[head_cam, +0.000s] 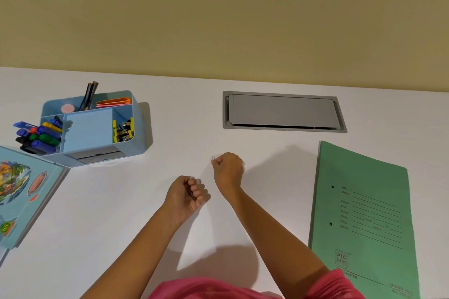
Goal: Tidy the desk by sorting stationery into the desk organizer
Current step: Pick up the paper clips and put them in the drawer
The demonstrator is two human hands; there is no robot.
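Past the pink shirt (206, 289), the left hand (184, 194) grips small dark items (191, 194) and the right hand (228, 168) pinches 1 paper clip (213, 158).

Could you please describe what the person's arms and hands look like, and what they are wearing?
Both arms are bare from the left hand and the right hand back past the elbows. No watch, ring, bracelet or glove shows on either. The person wears a pink top, seen at the bottom edge, with a short pink sleeve on the right upper arm.
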